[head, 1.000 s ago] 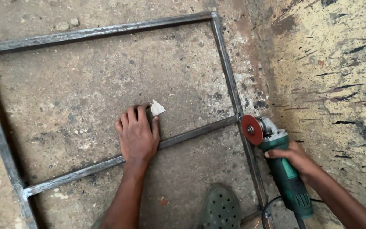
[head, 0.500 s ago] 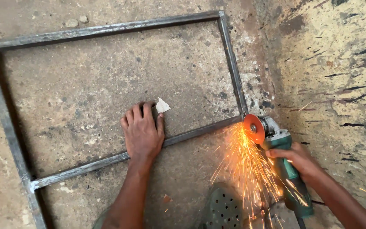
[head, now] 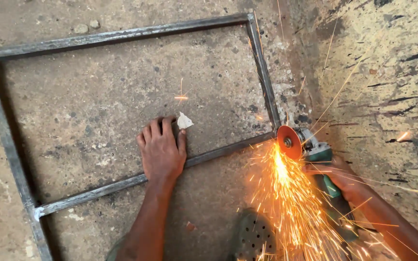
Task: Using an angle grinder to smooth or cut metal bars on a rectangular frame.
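A rectangular steel frame (head: 122, 35) lies flat on the concrete floor. My left hand (head: 161, 150) presses palm-down on its lower cross bar (head: 97, 192), fingers spread beside a small white chip (head: 184, 121). My right hand (head: 339, 176) grips the green body of an angle grinder (head: 315, 152). Its orange disc (head: 289, 142) touches the joint where the cross bar meets the right upright (head: 263, 72). A dense shower of sparks (head: 286, 203) sprays down toward me.
A paint-spattered wall (head: 383, 72) rises close on the right of the frame. A perforated green shoe (head: 252, 237) sits at the bottom edge, in the sparks. Small stones (head: 87, 26) lie beyond the frame's top bar.
The grinder disc has stayed on the joint and the spark shower has grown wider, some sparks now flying up and right. My left hand has kept its place on the bar.
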